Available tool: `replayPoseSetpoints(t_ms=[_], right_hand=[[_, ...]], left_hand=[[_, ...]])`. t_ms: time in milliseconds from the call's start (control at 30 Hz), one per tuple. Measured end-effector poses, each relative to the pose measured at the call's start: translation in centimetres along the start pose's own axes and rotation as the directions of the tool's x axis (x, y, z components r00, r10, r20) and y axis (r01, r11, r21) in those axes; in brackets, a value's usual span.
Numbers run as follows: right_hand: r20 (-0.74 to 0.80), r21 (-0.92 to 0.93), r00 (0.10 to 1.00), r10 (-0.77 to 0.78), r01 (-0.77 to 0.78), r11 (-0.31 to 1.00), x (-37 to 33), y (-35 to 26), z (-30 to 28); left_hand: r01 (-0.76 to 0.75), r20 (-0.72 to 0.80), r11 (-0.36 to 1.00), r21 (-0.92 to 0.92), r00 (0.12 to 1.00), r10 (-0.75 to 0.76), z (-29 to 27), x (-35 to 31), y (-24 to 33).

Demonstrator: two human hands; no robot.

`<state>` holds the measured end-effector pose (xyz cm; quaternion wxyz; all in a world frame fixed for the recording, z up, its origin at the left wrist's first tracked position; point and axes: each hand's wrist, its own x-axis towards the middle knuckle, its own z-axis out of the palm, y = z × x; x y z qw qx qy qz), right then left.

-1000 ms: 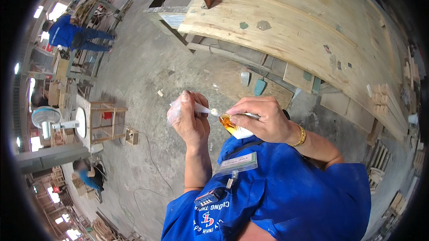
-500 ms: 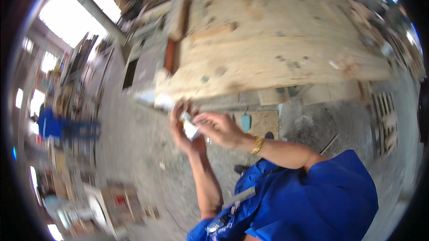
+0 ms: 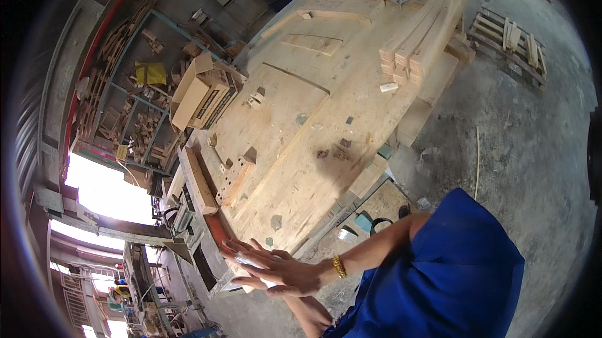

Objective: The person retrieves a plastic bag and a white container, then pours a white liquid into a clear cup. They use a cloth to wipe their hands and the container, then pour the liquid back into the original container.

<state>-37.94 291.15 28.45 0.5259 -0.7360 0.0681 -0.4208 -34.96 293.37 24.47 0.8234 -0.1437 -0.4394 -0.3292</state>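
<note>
My right hand (image 3: 291,274), with a gold bracelet (image 3: 339,266) at its wrist, lies flat over my left hand (image 3: 249,282) near the table's front-left corner. Its fingers are stretched out and apart. Most of the left hand is hidden underneath. A thin white piece (image 3: 269,283), perhaps paper or cloth, shows between the two palms; its full shape is covered. Beyond the fingers spreads a large wooden work table (image 3: 295,169).
On the table stand an open cardboard box (image 3: 204,96), a stack of wooden strips (image 3: 417,43) and a drilled wood block (image 3: 235,178). A metal rack (image 3: 135,103) of wood offcuts is at the left. A pallet (image 3: 508,46) lies on the floor at the far right.
My view has swung, so the table now runs away from me. Earlier, my left hand cupped the white piece and my right fingers pinched at it; now the right hand is spread flat over the left.
</note>
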Motion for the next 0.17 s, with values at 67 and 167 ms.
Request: replayPoseSetpoints(t_ms=[67, 167], right_hand=[[-0.163, -0.432, 0.987, -0.003, -0.069, 0.899, 0.4, 2.6, -4.6], [-0.339, -0.342, 0.929, 0.148, -0.268, 0.901, -0.3, 3.3, -6.5]], left_hand=[[0.493, -0.346, 0.849, 0.19, 0.843, -0.412, -1.3, 0.6, -3.1], [0.688, -0.472, 0.629, 0.362, 0.717, -0.513, -1.7, 0.2, -6.1]])
